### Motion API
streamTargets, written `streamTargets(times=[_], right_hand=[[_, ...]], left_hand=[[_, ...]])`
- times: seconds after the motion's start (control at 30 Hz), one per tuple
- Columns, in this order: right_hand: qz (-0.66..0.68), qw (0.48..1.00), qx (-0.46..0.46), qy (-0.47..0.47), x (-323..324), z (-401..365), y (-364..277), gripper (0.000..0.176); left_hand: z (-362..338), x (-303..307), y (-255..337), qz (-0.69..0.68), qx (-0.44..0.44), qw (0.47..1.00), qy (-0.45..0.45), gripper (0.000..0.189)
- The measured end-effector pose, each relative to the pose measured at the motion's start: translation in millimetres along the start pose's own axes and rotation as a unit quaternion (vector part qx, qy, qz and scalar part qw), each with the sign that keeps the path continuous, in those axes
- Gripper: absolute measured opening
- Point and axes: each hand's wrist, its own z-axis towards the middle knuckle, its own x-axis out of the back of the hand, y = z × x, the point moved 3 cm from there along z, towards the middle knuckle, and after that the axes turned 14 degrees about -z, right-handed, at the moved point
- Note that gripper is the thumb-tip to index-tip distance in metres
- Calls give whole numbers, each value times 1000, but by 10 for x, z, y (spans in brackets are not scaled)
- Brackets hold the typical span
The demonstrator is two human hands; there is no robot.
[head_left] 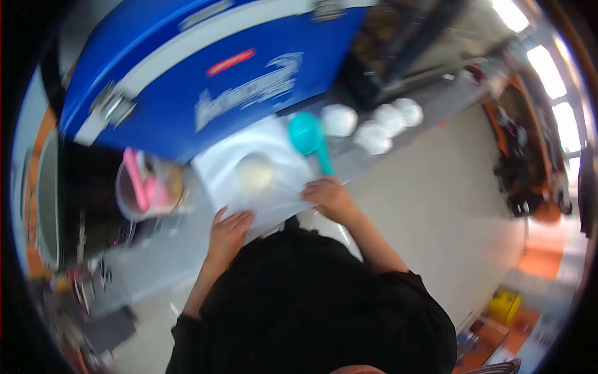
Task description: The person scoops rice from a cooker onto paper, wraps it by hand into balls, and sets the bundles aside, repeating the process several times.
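Scoop (305, 133) near hands (230, 235) (327, 198), blue box (180, 112) beyond

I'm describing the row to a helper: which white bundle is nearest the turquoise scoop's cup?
The leftmost bundle, right beside the scoop; the other three bundles sit farther right.

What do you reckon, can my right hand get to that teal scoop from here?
Likely yes: the teal scoop has its handle pointing toward the right hand, with nothing visible between them. The hand would probably just have to leave the white sheet first.
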Motion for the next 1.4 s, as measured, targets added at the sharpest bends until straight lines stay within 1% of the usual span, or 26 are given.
streamTargets(times=[0.1,0.17,0.23,0.27,0.33,0.4,0.47,0.6,0.67,0.7,0.77,0.8,0.87,0.9,0.97,1.0,1.03,1.07,1.1,1.13,1.17,1.2,1.27,1.3,1.37,1.4], right_hand=[[75,996,-34,33,-1,-21,-2,33],[87,995,-38,24,-77,-17,25,32],[91,993,-70,14,-111,44,62,27],[95,993,-67,14,-98,83,27,27],[84,995,-44,23,-140,149,58,24],[77,996,-32,22,-48,180,70,21],[39,999,29,-2,67,183,28,18],[55,998,24,-4,76,80,-15,16],[194,974,-115,39,-53,30,43,13],[196,973,-115,36,-77,62,28,13],[154,929,-333,-51,-166,169,34,4],[154,929,-333,-54,-185,286,57,4],[176,882,-435,-37,-231,470,147,10],[176,882,-436,-38,-265,498,101,10],[178,865,-396,253,-174,551,41,6],[177,864,-396,256,-154,506,34,6],[57,955,-236,169,-111,485,-90,10],[-67,993,-64,73,-128,461,-232,23],[-66,997,-24,12,-62,620,-444,33],[-64,997,15,-49,-13,796,-686,43],[-66,997,9,-49,-67,836,-741,43],[-65,994,-22,-80,-159,881,-733,46],[-67,991,-54,-107,-250,912,-670,48],[-79,991,-49,-101,-265,923,-648,47],[-93,990,-45,-91,-266,951,-648,47],[-95,990,-49,-92,-259,970,-648,46]], left_hand=[[-162,11,-50,9,6,999,41,34],[-191,26,-199,0,5,998,62,37],[-186,34,-434,-94,45,989,103,40],[-196,99,-472,-91,48,989,104,40],[-180,143,-643,-199,159,960,116,39],[-190,249,-615,-222,150,958,105,37],[-178,312,-494,-209,98,973,18,34],[-196,346,-355,-237,90,967,26,27],[-253,274,-500,-228,209,947,89,17],[-199,244,-523,-228,213,946,89,17],[-65,280,-684,-282,307,889,190,18],[21,266,-763,-283,309,888,189,18],[161,221,-943,-358,346,840,215,25],[220,191,-977,-358,346,841,213,25],[302,130,-1045,-424,400,787,203,25],[323,150,-1053,-423,398,788,202,25],[326,176,-1059,-392,417,797,195,24],[331,205,-1065,-360,435,804,186,24],[368,238,-1054,-359,433,806,182,24],[444,303,-1009,-291,383,858,181,20],[528,335,-968,-222,326,901,179,17],[618,306,-987,-223,321,903,176,17],[916,254,-944,-149,120,966,171,26],[1040,210,-959,-149,116,967,171,26],[1276,58,-941,-93,77,991,54,40],[1336,8,-976,-91,73,992,55,40]])
